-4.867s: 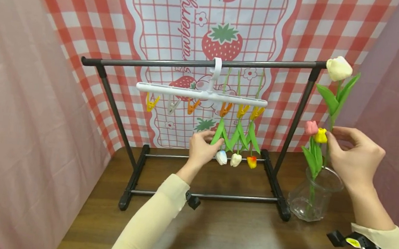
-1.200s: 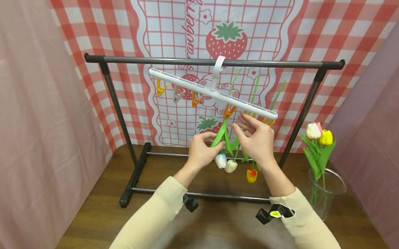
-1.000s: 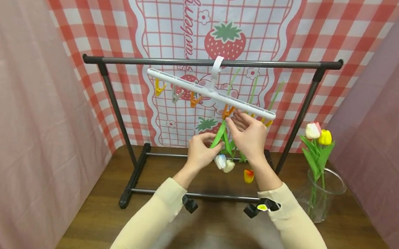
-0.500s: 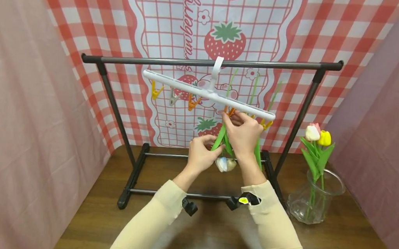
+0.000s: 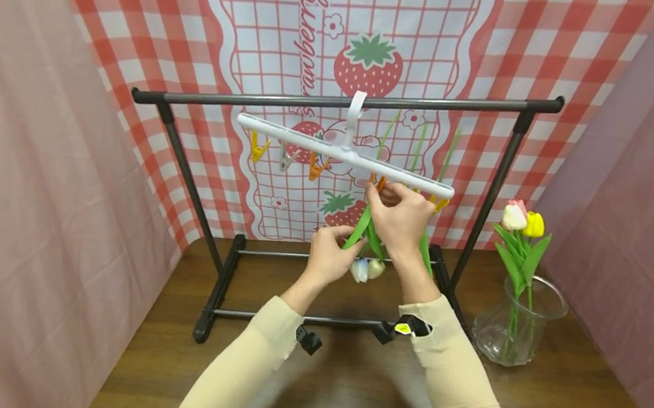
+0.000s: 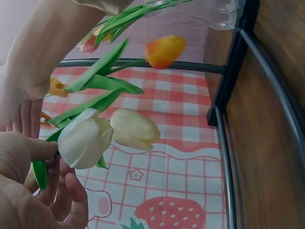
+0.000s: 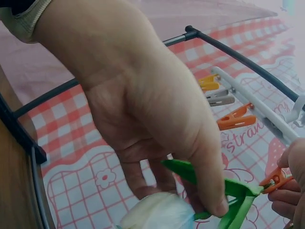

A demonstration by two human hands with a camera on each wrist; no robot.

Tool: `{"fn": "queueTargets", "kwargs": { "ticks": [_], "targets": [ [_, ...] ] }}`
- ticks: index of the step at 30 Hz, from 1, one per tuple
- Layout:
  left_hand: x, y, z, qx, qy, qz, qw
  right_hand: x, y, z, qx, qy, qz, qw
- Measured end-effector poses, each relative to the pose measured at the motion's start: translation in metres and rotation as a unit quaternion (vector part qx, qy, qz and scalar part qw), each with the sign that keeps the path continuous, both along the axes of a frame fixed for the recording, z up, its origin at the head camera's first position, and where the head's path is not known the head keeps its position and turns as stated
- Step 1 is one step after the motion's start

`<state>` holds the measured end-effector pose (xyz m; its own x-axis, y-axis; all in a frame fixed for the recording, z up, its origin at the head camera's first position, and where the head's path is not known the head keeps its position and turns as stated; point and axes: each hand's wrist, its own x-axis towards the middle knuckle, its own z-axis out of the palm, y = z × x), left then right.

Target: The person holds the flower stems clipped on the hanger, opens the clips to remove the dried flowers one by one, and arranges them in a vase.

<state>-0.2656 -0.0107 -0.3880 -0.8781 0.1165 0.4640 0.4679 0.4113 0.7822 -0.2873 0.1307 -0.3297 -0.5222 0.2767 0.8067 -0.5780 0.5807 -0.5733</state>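
My left hand [image 5: 329,253] pinches the stem and leaves of an upside-down white-and-blue tulip [image 5: 359,270], just behind its bloom. Above it, my right hand [image 5: 401,216] pinches an orange clip [image 7: 276,182] on the white hanger [image 5: 292,139]; the stem runs up from that clip. The hanger is hooked on the rack's bar and tilts down to the right. A cream tulip [image 6: 135,129] and a red-and-yellow tulip [image 6: 165,51] hang beside the first, the latter hidden by my right arm in the head view.
Yellow [image 5: 258,148], grey [image 5: 287,157] and orange [image 5: 317,166] clips on the hanger's left half hold nothing. A clear vase [image 5: 503,336] with white, pink and yellow tulips stands at right. The black rack [image 5: 196,181] stands on a wooden table [image 5: 143,369].
My right hand has left a white tulip in the vase, moved left to the hanger and taken hold of the orange clip. The hanger has tipped down on the right. My left hand stays on its tulip.
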Motion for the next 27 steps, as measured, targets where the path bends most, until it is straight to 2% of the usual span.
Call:
{"fn": "queueTargets", "kwargs": {
  "ticks": [7, 11, 14, 20, 27],
  "targets": [
    [0.002, -0.007, -0.004, -0.026, -0.008, 0.024, 0.9993, 0.002, 0.001, 0.002, 0.01, 0.009, 0.0, 0.9999],
    [0.004, -0.014, -0.009, -0.033, -0.016, 0.026, 0.999, 0.001, 0.002, 0.002, 0.017, 0.008, 0.002, 0.9998],
    [0.007, -0.02, -0.015, -0.037, -0.025, 0.025, 0.9987, 0.001, 0.002, 0.001, 0.018, 0.008, 0.001, 0.9998],
    [0.012, -0.04, -0.033, -0.044, -0.037, 0.046, 0.9973, 0.002, 0.003, 0.002, 0.024, 0.008, -0.001, 0.9997],
    [0.019, -0.065, -0.044, -0.029, -0.023, 0.066, 0.9972, 0.001, 0.004, 0.002, 0.008, -0.002, 0.001, 1.0]
  ]
}}
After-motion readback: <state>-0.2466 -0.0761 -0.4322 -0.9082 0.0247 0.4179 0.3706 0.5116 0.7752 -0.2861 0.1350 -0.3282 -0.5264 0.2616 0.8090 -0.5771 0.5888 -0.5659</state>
